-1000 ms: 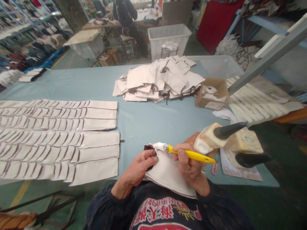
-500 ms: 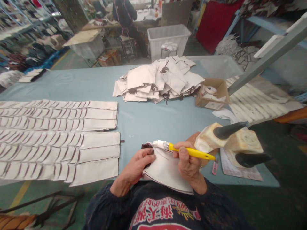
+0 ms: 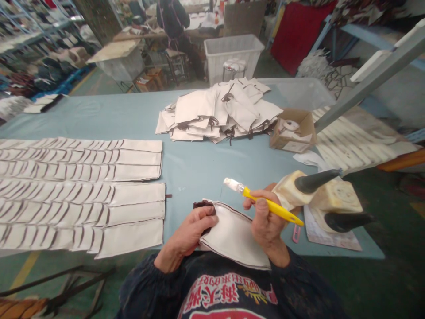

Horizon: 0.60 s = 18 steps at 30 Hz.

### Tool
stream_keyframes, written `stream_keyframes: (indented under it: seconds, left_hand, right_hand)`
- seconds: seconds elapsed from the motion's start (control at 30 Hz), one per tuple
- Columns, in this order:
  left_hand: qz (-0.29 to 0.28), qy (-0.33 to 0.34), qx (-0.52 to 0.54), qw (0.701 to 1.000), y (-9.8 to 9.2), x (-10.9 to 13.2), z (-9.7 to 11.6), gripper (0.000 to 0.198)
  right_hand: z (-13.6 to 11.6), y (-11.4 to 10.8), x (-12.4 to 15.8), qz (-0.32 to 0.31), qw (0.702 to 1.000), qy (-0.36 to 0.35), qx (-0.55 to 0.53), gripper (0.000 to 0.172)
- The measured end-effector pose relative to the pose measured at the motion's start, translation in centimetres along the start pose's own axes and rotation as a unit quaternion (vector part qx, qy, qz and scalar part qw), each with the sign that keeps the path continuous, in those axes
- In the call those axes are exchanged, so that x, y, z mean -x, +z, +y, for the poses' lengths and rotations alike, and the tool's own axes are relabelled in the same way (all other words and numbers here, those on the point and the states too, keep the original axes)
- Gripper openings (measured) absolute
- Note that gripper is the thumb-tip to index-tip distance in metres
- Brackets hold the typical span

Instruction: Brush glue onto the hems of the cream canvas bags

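Observation:
My left hand (image 3: 194,228) pinches the dark-lined edge of a white fabric piece (image 3: 235,232), which lies at the table's near edge against my front. A yellow-handled paintbrush (image 3: 272,207) is gripped in my right hand (image 3: 267,223), its white-coated bristles raised above the piece and pointing up to the left. Bristles and fabric are apart. Just right of that hand stand two stained cream containers (image 3: 341,198) with black nozzle-like tips. A small pink-handled tool (image 3: 296,233) lies beside them.
Overlapping rows of white dark-edged pieces (image 3: 139,197) cover the table's left. A heap of similar pieces (image 3: 219,110) lies at the back, next to a cardboard box (image 3: 294,130). A grey post (image 3: 368,75) slants at right. A person (image 3: 174,26) is beyond the table.
My right hand has lifted the paintbrush off the fabric's upper edge, up and to the right. My left hand keeps its pinch, with the fabric shifted slightly.

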State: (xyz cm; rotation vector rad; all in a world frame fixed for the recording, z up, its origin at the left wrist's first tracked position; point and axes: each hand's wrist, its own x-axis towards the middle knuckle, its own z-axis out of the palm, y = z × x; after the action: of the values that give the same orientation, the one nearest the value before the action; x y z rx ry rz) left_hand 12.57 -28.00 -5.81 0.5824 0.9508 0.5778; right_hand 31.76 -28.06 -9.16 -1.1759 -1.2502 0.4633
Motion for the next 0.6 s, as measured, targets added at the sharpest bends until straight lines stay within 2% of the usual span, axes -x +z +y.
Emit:
stream_keyframes:
  seconds: [0.1, 0.2, 0.47, 0.6]
  left_hand:
    - [-0.001, -0.007, 0.003, 1.0, 0.4, 0.0, 0.2, 0.038]
    - [-0.013, -0.008, 0.007, 1.0, 0.6, -0.3, 0.4, 0.035]
    - [0.009, -0.02, 0.033, 0.999, -0.7, -1.8, -1.2, 0.036]
    - [0.012, -0.005, 0.024, 1.0, -1.0, -2.1, -1.9, 0.038]
  right_hand:
    - [0.6, -0.4, -0.1, -0.074, 0.992, 0.026, 0.099, 0.02]
    - [1.1, -0.3, 0.4, -0.135, 0.981, 0.036, 0.137, 0.025]
    - [3.2, 0.1, 1.4, -0.129, 0.967, 0.053, 0.213, 0.038]
    - [3.2, 0.2, 2.1, -0.116, 0.966, 0.05, 0.225, 0.037]
